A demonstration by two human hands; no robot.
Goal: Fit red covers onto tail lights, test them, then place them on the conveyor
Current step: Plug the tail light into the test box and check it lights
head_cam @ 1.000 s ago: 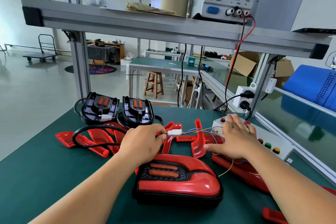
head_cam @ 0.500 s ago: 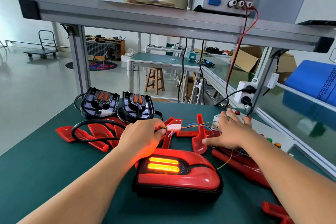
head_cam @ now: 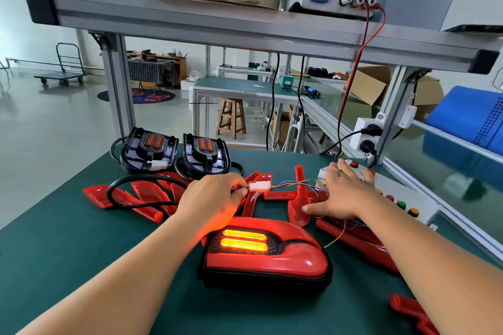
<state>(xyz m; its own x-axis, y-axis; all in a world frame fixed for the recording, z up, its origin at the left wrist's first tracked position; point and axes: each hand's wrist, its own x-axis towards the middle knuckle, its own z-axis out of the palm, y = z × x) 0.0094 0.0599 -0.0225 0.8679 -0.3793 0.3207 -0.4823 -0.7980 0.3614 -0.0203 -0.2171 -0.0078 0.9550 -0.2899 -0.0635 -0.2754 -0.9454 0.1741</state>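
Red-covered tail light (head_cam: 265,258) lies centre on the green counter (head_cam: 68,253), both lamp bars lit amber. Left hand (head_cam: 212,204): fingers clenched around the end of the black cable (head_cam: 130,178), just behind the white connector (head_cam: 260,186). Right hand (head_cam: 345,193): fingers extended, flat on the button box (head_cam: 408,198). Two uncovered tail lights (head_cam: 149,149) and loose red covers (head_cam: 141,196) lie behind.

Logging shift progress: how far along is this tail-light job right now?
Done: a red cover sits on the front tail light. In hand: testing; its bars glow while the left hand holds the white connector and the right hand presses the button box. Left: conveyor placement, plus two uncovered tail lights behind.
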